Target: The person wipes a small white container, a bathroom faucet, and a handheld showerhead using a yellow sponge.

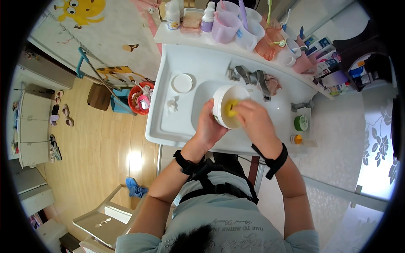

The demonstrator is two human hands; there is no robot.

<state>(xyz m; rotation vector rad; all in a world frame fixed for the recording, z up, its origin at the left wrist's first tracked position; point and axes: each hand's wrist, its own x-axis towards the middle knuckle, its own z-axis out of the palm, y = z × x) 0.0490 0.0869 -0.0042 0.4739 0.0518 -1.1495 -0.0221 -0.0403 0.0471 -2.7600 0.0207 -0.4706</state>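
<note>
Over the basin of a white sink point(168, 126), my left hand point(209, 126) is wrapped round the side of a white round tub point(219, 99), whose open mouth is tipped toward me. My right hand point(255, 120) reaches to the tub's mouth, fingers closed on a yellow sponge point(230, 108) inside it. Part of the sponge is hidden by the fingers, which are slightly blurred. A white round lid point(182, 83) lies on the sink's left ledge, with a crumpled white tissue point(171, 104) nearer to me.
Behind the basin stands a grey faucet point(257, 80), a pink cloth point(273, 84) beside it. Cups with toothbrushes point(225, 27) and bottles point(173, 17) line the back shelf. A green round jar point(301, 122) and an orange-capped bottle point(296, 139) sit at right. A red basket point(137, 101) stands left.
</note>
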